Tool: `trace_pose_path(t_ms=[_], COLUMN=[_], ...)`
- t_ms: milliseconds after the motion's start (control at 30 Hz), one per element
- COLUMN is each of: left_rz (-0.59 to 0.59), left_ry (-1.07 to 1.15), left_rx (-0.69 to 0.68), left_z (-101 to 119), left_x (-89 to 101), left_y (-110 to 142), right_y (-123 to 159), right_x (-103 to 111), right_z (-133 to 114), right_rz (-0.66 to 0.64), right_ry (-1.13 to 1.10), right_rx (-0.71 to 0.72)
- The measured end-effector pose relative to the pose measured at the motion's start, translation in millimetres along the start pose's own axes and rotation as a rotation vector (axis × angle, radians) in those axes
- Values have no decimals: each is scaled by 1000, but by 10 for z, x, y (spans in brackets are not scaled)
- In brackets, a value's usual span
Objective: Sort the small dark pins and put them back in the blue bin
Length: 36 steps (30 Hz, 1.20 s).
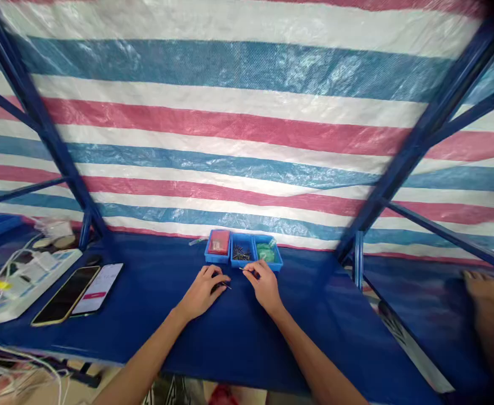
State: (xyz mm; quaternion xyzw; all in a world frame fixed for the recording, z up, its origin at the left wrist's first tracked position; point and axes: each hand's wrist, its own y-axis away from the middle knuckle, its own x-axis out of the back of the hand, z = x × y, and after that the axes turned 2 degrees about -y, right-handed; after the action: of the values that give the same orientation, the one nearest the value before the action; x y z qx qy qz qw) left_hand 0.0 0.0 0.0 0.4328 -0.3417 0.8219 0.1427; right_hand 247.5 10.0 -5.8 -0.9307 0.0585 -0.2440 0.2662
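Observation:
My left hand [204,289] rests low over the blue tabletop, fingers curled around a thin dark metal piece [227,286] whose end pokes out past the fingertips. To its right, my right hand [264,284] pinches a small slender piece [241,269] between thumb and forefinger, in front of the bins; it is too small to name. Three joined blue bins stand just beyond both hands. A red packet [220,242] fills the left bin [216,259]. Many thin dark metal pieces [241,253] lie in the middle bin [240,263]. The right bin [277,261] holds green plastic bags [266,251].
Two phones, one dark [66,295] and one lit [98,288], lie left beside a white power strip [40,281] with cables. Blue metal posts [57,146] [411,152] rise on both sides before a striped tarp [247,124]. Another person's hand [489,292] appears far right.

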Motion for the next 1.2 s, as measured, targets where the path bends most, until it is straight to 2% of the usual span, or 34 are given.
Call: trace_pose_path(t_ms=[200, 367, 567, 633, 933, 1200], left_rz=[3, 18, 0, 2, -9, -22], left_ry=[11, 3, 20, 26, 40, 25], left_rx=[-5, -1, 12, 13, -16, -15], left_z=[-3, -9, -18, -15, 9, 26], left_x=[5, -1, -1, 0, 16, 33], left_y=[11, 16, 17, 16, 6, -3], right_y=[23, 7, -8, -8, -11, -14], right_x=[40, 93, 78, 63, 58, 77], right_z=[-79, -112, -64, -40, -63, -113], right_rz=[22, 109, 149, 133, 116, 88], right_ry=[8, -23, -272, -286, -40, 1], right_rx=[-5, -33, -255, -274, -23, -2])
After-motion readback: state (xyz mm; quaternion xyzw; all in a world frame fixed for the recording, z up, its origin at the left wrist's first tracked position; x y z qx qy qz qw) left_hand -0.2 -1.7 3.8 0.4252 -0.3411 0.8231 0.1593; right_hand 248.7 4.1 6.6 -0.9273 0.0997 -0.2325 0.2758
